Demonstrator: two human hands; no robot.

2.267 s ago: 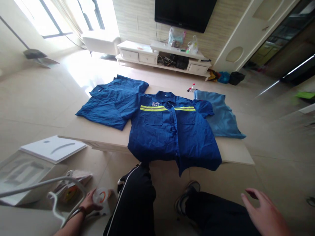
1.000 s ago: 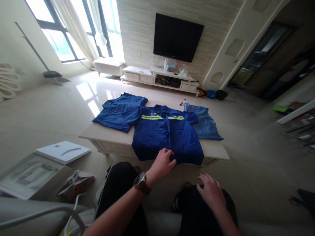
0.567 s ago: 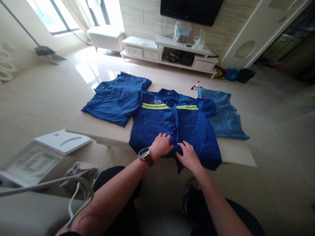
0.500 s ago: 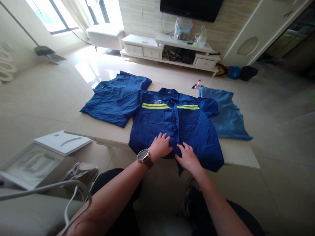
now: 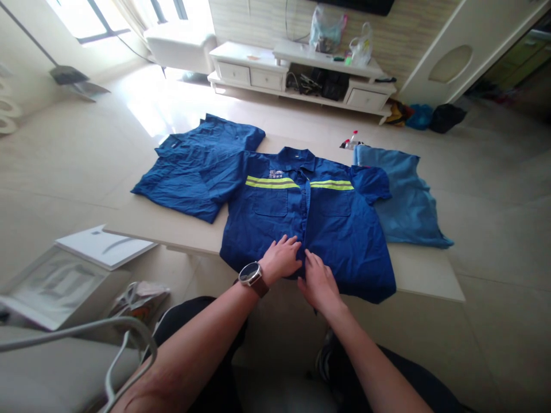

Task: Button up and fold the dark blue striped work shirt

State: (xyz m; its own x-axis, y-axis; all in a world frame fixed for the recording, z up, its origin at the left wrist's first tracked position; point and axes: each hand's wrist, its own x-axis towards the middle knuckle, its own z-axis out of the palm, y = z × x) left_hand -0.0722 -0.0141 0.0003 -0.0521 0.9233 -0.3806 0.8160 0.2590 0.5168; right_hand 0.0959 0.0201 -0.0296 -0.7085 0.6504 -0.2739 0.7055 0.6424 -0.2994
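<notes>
Blue shirt [image 5: 344, 244], lower front partly covered by left hand [image 5: 280, 258] and right hand [image 5: 321, 281], chest lettering [image 5: 276, 174] too small to read; light-blue cloth [image 5: 407, 198], partly hidden beneath shirt sleeve [image 5: 373, 182]; television [image 5: 361, 4], cut off by top edge; dustpan [image 5: 69, 75], handle [image 5: 28, 30] cut off upper left.

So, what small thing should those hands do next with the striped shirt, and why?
Perhaps the right hand could smooth the front strip while the left hand steadies the shirt: both hands are at the shirt's lower front, near the strip's lower end, and the front looks creased.
</notes>
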